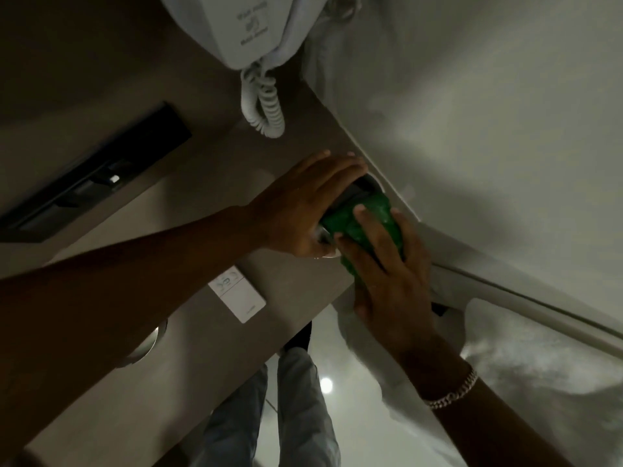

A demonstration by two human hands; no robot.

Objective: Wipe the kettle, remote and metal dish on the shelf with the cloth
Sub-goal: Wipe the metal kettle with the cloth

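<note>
My left hand [303, 210] grips a shiny metal vessel [365, 185] at the shelf's far edge, next to the pale wall. Only its dark side and a bright rim [324, 245] show, so I cannot tell whether it is the kettle or the dish. My right hand [384, 267] presses the green cloth [347, 227] flat against the vessel, fingers spread over the cloth. A white flat remote-like panel [237, 294] lies on the brown shelf surface [209, 183] just below my left wrist. A round metal piece [150, 342] peeks out from under my left forearm.
A white wall-mounted unit [236, 28] with a coiled cord [263, 102] hangs above the hands. A black recessed slot [97, 176] sits at the left. A white ledge [505, 288] runs right. Legs in jeans [269, 416] and glossy floor show below.
</note>
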